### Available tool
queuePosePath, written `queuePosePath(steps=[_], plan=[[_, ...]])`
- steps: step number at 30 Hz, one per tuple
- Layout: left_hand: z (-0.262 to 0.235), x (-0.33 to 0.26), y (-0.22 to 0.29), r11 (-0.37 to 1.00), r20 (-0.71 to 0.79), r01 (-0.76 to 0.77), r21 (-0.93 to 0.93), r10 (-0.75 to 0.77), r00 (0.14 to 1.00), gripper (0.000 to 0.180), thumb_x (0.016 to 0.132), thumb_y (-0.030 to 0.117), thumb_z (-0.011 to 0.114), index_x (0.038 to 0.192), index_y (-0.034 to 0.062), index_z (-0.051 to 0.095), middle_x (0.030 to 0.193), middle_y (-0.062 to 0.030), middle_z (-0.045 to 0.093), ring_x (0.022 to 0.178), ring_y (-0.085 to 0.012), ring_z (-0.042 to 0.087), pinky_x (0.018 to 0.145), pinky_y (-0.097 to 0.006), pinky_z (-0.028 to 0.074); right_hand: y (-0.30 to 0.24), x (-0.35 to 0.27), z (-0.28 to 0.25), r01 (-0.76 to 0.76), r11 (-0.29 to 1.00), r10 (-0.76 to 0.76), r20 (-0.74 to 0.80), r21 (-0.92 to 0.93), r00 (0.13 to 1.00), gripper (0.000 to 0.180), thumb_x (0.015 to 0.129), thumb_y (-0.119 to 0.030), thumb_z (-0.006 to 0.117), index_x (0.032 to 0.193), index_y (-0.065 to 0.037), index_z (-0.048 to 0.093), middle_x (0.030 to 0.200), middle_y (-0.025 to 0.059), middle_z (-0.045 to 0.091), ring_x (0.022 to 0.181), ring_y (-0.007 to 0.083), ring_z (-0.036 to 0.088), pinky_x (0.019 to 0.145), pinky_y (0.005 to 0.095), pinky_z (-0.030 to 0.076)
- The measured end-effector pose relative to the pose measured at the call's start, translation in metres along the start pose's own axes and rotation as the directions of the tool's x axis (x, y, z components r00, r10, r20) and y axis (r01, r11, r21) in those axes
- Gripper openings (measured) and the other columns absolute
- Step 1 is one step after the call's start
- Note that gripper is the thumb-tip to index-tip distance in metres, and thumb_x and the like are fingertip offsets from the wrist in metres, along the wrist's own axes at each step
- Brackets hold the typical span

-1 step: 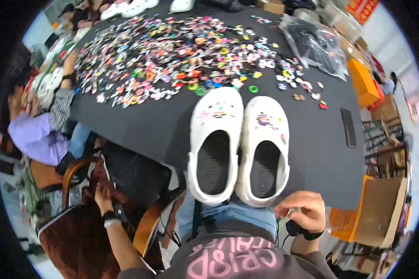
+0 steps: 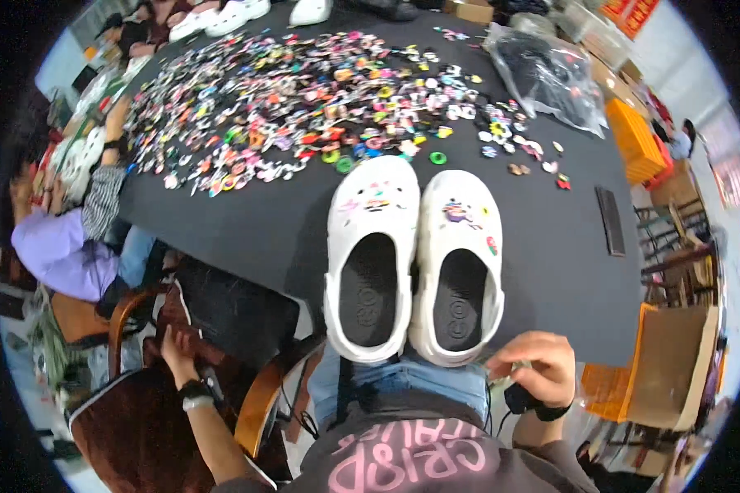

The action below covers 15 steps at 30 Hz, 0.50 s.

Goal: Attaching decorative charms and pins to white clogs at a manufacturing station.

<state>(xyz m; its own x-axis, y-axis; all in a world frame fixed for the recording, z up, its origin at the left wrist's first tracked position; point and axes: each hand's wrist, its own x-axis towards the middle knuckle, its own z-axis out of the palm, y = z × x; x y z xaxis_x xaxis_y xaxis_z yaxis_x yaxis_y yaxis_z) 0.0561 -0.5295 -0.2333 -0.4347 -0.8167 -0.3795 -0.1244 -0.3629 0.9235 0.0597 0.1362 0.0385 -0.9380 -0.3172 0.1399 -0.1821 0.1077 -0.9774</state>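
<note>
A pair of white clogs stands side by side at the near edge of the dark table [image 2: 551, 271], toes pointing away from me. The left clog [image 2: 376, 185] and the right clog [image 2: 469, 195] both carry small colourful charms on the toes, and their insoles are black. Just right of the right clog's heel is my right hand [image 2: 541, 366], its fingers bent and apart from the thumb, with nothing visible held. Down at the left, away from the table, my left hand [image 2: 179, 352] hangs over a brown padded chair [image 2: 131, 419], fingers loosely extended and partly foreshortened.
Loose shoe charms [image 2: 304, 107] cover much of the table's far half. A clear plastic bag [image 2: 547, 78] of dark items lies far right, above a flat black bar [image 2: 610, 220]. At left sits another person in a purple top [image 2: 53, 251]. An orange crate [image 2: 633, 144] stands beyond the table.
The view has shifted slightly, so the clogs and table appear a little further left. Both hands keep nearly the same pose and place.
</note>
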Motion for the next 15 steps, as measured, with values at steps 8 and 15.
queuePosePath(steps=[8,15], plan=[[0.158,-0.265,0.136,0.721,0.767,-0.693,0.008,0.44,0.466,0.039,0.093,0.011,0.062,0.128,-0.0018,0.051,0.123,-0.0111,0.058,0.106,-0.0174,0.058,0.095,-0.035,0.044,0.016,0.002,-0.019,0.069,0.944,-0.173,-0.306,-0.322,0.936,0.024,0.084,0.0,0.065,0.108,0.0,0.068,0.107,0.0145,0.068,0.084,0.0173,0.067,0.068,0.0275,0.052],[0.241,-0.383,0.14,0.226,0.981,-0.962,-0.154,0.149,-0.122,0.04,0.081,0.01,0.071,0.116,-0.0058,0.061,0.116,-0.0211,0.063,0.107,-0.0365,0.061,0.094,-0.041,0.047,0.04,0.003,-0.011,-0.061,0.905,-0.043,-0.233,-0.422,0.972,0.046,0.083,-0.012,0.071,0.126,-0.003,0.057,0.121,0.0167,0.06,0.107,0.0315,0.062,0.087,0.0381,0.051]])
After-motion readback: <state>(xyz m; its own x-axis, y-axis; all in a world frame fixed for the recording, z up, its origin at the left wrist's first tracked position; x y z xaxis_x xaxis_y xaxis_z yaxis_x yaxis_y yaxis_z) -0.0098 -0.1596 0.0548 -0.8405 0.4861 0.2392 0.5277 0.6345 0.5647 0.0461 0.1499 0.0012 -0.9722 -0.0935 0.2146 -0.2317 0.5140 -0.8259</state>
